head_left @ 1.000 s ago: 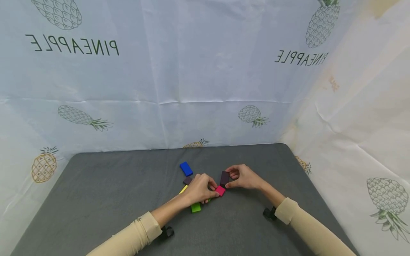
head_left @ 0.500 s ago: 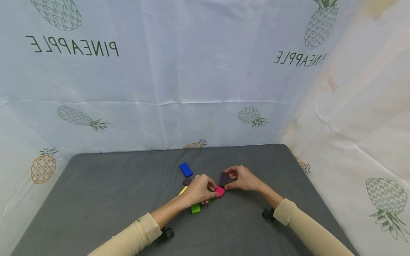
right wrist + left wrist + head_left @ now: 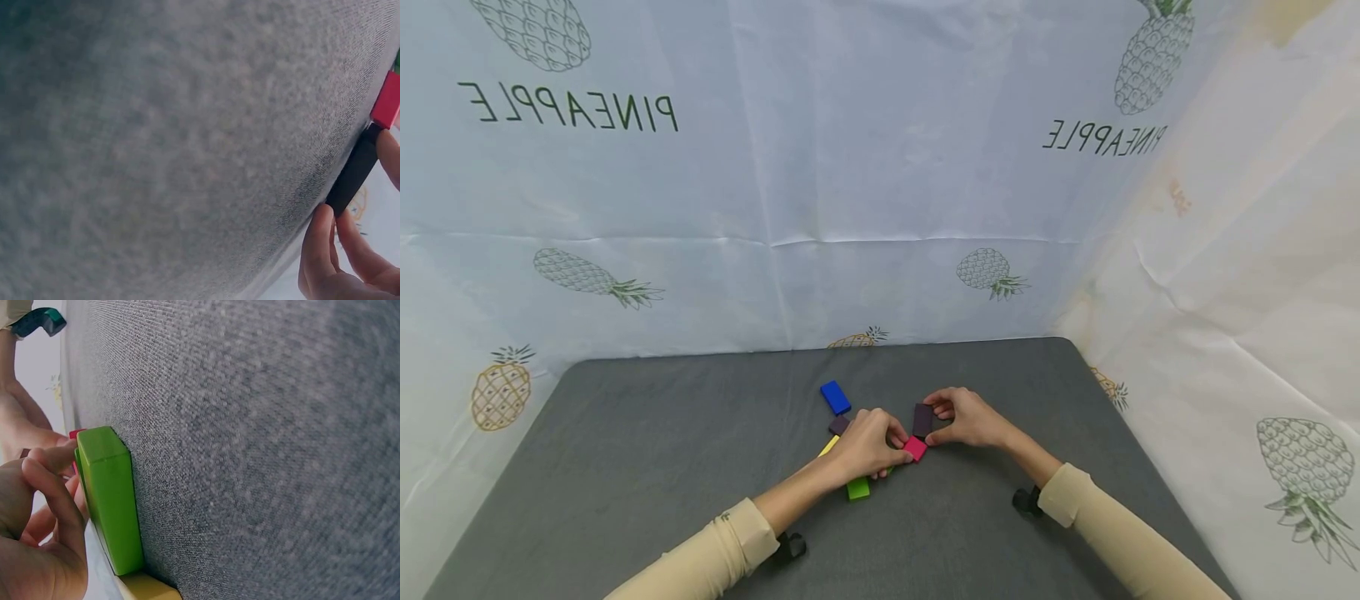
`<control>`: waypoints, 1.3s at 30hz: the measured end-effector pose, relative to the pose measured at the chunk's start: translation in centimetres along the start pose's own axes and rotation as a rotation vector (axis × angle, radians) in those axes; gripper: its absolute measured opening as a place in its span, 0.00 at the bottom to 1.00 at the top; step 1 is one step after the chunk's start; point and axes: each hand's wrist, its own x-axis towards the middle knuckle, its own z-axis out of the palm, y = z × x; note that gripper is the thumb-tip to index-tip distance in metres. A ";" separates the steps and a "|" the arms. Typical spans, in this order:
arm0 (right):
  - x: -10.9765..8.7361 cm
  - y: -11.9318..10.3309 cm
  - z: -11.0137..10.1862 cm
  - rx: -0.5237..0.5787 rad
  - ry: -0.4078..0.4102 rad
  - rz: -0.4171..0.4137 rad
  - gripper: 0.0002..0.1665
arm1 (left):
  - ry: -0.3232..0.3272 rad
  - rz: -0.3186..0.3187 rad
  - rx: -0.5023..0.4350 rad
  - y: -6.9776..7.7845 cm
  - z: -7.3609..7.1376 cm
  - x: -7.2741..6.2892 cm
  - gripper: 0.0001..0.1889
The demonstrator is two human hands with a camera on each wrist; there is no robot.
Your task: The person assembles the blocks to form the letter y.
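Note:
With thumb and fingers, my left hand (image 3: 867,443) pinches a small red block (image 3: 915,448). My right hand (image 3: 972,418) holds a dark purple block (image 3: 922,421) by its two ends, thumb at the near end and fingers at the far one. This dark block (image 3: 355,169) meets the red block (image 3: 387,100) end to end in the right wrist view. Under my left hand lies a green block (image 3: 858,488), partly covered; a second green piece barely shows by the fingertips. The green block (image 3: 112,500) touches a yellow block (image 3: 147,587) in the left wrist view.
Left of the hands, a yellow block (image 3: 830,445), a second dark block (image 3: 839,425) and a blue block (image 3: 836,397) continue in a line toward the back. All lie on a grey cloth-covered table (image 3: 685,433). Pineapple-print curtains (image 3: 865,167) stand behind and beside it.
My right hand has shifted slightly left with the dark purple block, which stands a little straighter against the red one. My left hand has stayed almost still.

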 end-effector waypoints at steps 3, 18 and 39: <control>0.0 0.0 -0.1 0.007 -0.014 -0.007 0.39 | -0.001 0.003 -0.001 0.0 0.0 0.0 0.10; 0.9 0.3 -1.0 0.061 -0.060 -0.028 0.30 | 0.010 -0.003 0.019 0.2 0.0 0.1 0.09; 1.2 0.4 -0.4 0.044 -0.038 0.001 0.26 | 0.013 -0.009 0.007 0.3 0.1 -0.1 0.09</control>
